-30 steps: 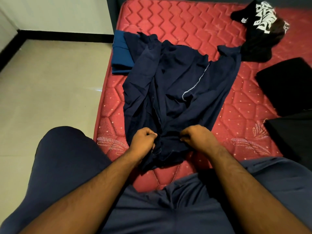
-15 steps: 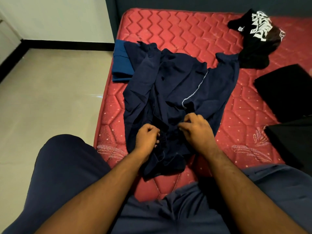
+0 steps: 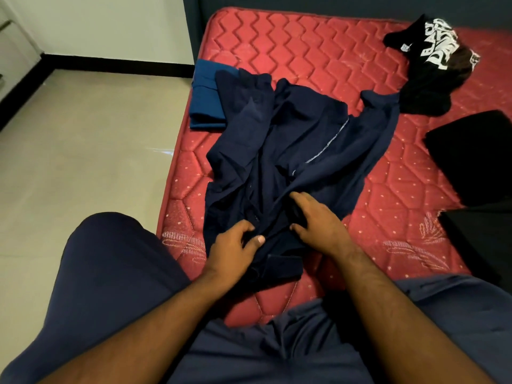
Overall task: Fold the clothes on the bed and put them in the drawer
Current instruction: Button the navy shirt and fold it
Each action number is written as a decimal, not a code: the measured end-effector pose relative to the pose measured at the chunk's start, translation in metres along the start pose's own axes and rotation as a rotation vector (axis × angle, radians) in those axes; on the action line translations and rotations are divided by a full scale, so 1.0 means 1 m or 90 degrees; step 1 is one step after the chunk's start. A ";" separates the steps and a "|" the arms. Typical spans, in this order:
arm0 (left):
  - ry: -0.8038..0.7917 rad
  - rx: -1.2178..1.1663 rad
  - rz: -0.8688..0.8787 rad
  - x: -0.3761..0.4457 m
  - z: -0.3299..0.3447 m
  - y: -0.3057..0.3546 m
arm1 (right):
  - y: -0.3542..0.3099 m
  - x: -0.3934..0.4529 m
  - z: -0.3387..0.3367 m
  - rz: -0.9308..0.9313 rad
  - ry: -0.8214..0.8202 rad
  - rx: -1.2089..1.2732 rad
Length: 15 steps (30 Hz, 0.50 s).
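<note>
- The navy garment (image 3: pixel 291 162) lies spread and rumpled on the red mattress (image 3: pixel 304 56), running away from both hands toward the far side, its near end directly under them.
- The left hand (image 3: pixel 232 248) has its fingers curled, thumb and fingertips pinching a bunch of the navy cloth at the near end.
- The right hand (image 3: pixel 315 217) lies just beside it, fingers fairly straight and pressing flat on the fabric; whether the thumb catches any cloth I cannot tell.
- Judging by the loose folds and creases, the garment is thin, light and limp: it should sag and slide on itself rather than keep a fold.
- Best taken by an edge or seam, perhaps along the pale stitched line beyond the right hand, with both hands apart to keep it taut.
- Beyond the left hand sits a folded blue cloth (image 3: pixel 207 103); past the right hand lie a black printed garment (image 3: pixel 432 65) and dark folded pieces (image 3: pixel 471 156).
</note>
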<state>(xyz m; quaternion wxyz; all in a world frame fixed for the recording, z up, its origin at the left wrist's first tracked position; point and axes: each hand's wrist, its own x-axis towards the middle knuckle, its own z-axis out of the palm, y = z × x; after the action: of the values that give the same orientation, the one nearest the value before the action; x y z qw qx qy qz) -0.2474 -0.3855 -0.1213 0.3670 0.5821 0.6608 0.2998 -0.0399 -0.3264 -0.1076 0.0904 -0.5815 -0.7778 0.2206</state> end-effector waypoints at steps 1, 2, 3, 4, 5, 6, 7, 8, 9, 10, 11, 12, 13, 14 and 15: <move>-0.002 0.036 -0.005 -0.005 -0.001 -0.003 | 0.000 0.001 -0.002 -0.006 -0.026 0.004; 0.001 0.057 -0.019 -0.008 -0.005 -0.004 | -0.001 0.000 -0.004 0.001 -0.061 0.012; 0.004 0.063 -0.041 -0.007 -0.007 -0.004 | 0.000 -0.002 -0.007 0.025 -0.103 0.022; 0.004 0.061 -0.065 -0.005 -0.010 -0.004 | 0.001 -0.004 -0.011 0.052 -0.136 0.034; 0.006 0.058 -0.086 -0.002 -0.012 -0.003 | 0.002 -0.006 -0.013 0.074 -0.149 0.054; 0.008 0.051 -0.101 0.000 -0.013 -0.002 | 0.003 -0.008 -0.015 0.087 -0.143 0.066; 0.014 0.042 -0.106 0.003 -0.015 -0.001 | 0.000 -0.008 -0.015 0.072 -0.118 0.038; 0.019 0.037 -0.103 0.005 -0.015 0.001 | -0.003 -0.007 -0.013 0.042 -0.079 -0.031; 0.022 0.031 -0.096 0.008 -0.016 0.003 | -0.008 -0.006 -0.009 0.004 -0.026 -0.107; 0.019 0.019 -0.088 0.010 -0.016 0.007 | -0.016 -0.004 -0.006 -0.031 0.031 -0.156; 0.016 -0.002 -0.078 0.013 -0.015 0.011 | -0.022 -0.001 -0.003 -0.066 0.080 -0.165; 0.011 -0.032 -0.066 0.015 -0.015 0.015 | -0.028 0.002 -0.002 -0.110 0.121 -0.145; 0.002 -0.068 -0.055 0.017 -0.015 0.017 | -0.032 0.006 0.001 -0.158 0.150 -0.109; -0.010 -0.105 -0.045 0.018 -0.015 0.019 | -0.033 0.011 0.003 -0.200 0.169 -0.063; -0.025 -0.137 -0.035 0.019 -0.016 0.019 | -0.034 0.014 0.005 -0.219 0.166 -0.001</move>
<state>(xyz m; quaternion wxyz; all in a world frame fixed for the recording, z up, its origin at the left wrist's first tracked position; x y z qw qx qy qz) -0.2512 -0.3635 -0.0995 0.4482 0.5268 0.6331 0.3476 -0.0753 -0.3219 -0.0982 0.2261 -0.4642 -0.8473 0.1246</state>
